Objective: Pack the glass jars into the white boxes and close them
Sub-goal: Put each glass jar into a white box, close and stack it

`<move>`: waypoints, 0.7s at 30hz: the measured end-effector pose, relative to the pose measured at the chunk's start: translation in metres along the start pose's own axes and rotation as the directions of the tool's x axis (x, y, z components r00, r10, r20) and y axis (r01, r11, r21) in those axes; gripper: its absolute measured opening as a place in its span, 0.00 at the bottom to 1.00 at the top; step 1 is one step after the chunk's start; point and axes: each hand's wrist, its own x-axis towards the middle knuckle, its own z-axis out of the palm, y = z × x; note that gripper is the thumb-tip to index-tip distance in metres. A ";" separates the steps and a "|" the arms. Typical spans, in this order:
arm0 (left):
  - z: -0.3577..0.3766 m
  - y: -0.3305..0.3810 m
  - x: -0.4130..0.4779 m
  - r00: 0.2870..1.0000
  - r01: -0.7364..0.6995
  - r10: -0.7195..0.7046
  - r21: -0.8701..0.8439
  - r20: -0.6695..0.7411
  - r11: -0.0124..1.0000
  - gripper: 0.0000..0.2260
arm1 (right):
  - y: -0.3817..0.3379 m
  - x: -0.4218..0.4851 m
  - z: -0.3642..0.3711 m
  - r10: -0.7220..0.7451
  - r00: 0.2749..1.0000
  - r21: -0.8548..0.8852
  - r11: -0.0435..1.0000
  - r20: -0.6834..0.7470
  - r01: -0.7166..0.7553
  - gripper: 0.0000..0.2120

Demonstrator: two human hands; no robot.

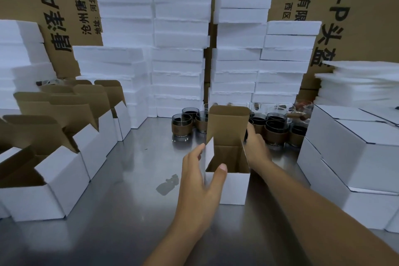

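Observation:
A small white box (pixel 234 188) with a brown inside stands open on the steel table (pixel 129 179), its lid flap upright. It looks empty. My left hand (pixel 200 181) grips its near left corner, thumb over the front rim and fingers on the left side. My right hand (pixel 255 147) reaches past the box's right side toward the glass jars (pixel 276 131), fingers partly hidden behind the flap. The jars are dark glass with brown bands and cluster behind the box; a few more jars (pixel 182 125) stand to its left.
Several open white boxes (pixel 54 175) line the left side. Closed white boxes (pixel 354 157) are stacked at the right. Tall stacks of white foam pieces (pixel 179 60) and brown cartons (pixel 356 6) fill the back. Flat sheets (pixel 362 84) lie at the right rear.

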 end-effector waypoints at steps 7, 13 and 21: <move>0.000 0.001 0.002 1.000 -0.009 0.009 0.006 -0.001 1.000 0.22 | -0.008 0.008 -0.002 0.056 0.991 -0.111 0.991 -0.120 -0.070 0.19; -0.002 0.001 0.003 1.000 0.003 -0.003 0.016 0.010 1.000 0.20 | -0.004 -0.010 -0.007 0.097 0.982 -0.001 0.995 -0.160 -0.099 0.16; -0.003 0.004 0.000 1.000 0.000 0.000 0.011 0.002 1.000 0.23 | -0.006 -0.065 -0.042 0.087 0.950 0.426 0.903 -0.300 0.052 0.14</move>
